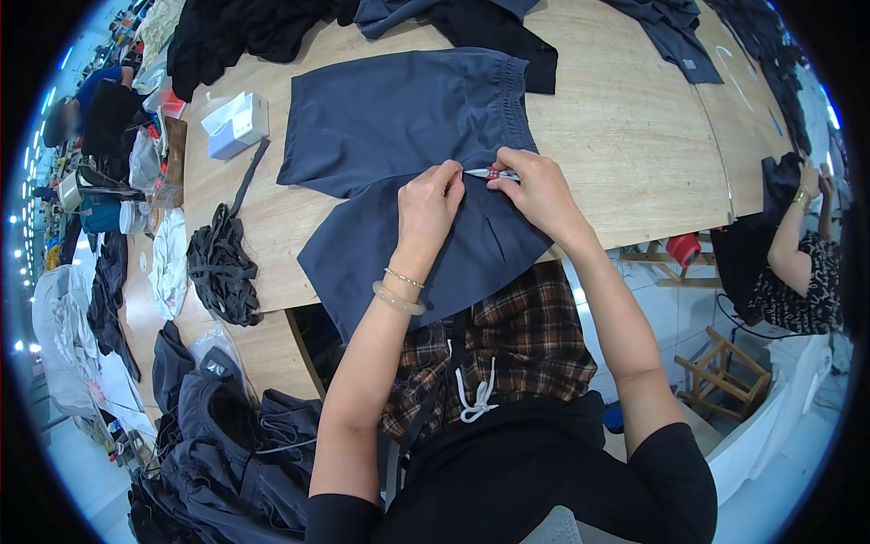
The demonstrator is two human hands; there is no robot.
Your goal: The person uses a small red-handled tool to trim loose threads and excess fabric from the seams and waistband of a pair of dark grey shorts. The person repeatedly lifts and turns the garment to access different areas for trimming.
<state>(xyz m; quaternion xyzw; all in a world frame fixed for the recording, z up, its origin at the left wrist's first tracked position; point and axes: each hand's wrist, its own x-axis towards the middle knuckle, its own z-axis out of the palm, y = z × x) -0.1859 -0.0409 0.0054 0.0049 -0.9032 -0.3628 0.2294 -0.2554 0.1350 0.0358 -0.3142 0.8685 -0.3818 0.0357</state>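
A pair of dark blue-grey shorts lies on the wooden table in front of me, elastic waistband to the right and legs to the left. The nearer leg drapes toward the table's front edge. Fingertips of my left hand pinch the cloth near the middle of the shorts. Closed round slim silver thread snips with a red-wrapped part is my right hand. The snips' tip points left, close to the left fingertips. Whatever lies between those fingertips is too small to make out.
A tissue box and a tangle of black straps lie left of the shorts. Dark garments are heaped at lower left, and black cloth at the far edge. At right are a wooden stool and another person's arm.
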